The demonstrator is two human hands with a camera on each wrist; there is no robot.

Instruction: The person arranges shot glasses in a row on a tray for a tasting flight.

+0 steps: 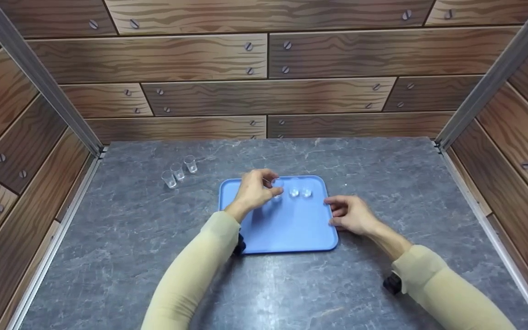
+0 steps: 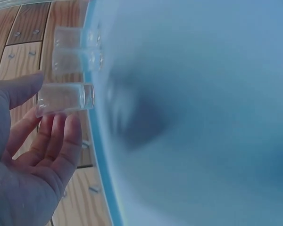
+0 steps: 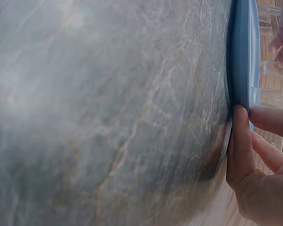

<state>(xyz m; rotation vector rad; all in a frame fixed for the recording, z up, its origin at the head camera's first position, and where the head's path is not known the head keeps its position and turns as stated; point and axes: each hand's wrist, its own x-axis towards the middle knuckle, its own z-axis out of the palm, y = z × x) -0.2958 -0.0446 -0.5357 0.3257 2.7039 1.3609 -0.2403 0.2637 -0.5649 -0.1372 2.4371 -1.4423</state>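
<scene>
A blue tray (image 1: 291, 224) lies on the tabletop. Over its far part, my left hand (image 1: 255, 189) pinches a small clear shot glass (image 2: 61, 98) between thumb and fingers, its base close to the tray surface. Whether that base touches the tray I cannot tell. Two more shot glasses, one (image 1: 294, 192) beside the other (image 1: 307, 192), stand on the tray just right of the held one. At the tray's right edge, my right hand (image 1: 353, 214) holds the rim, with fingertips against its side in the right wrist view.
Left of the tray, three clear shot glasses, the nearest (image 1: 169, 179), the middle one (image 1: 178, 171) and the farthest (image 1: 190, 164), stand in a slanting row on the grey marbled tabletop (image 1: 131, 256). Wood-patterned walls (image 1: 264, 96) enclose the table at the back and sides.
</scene>
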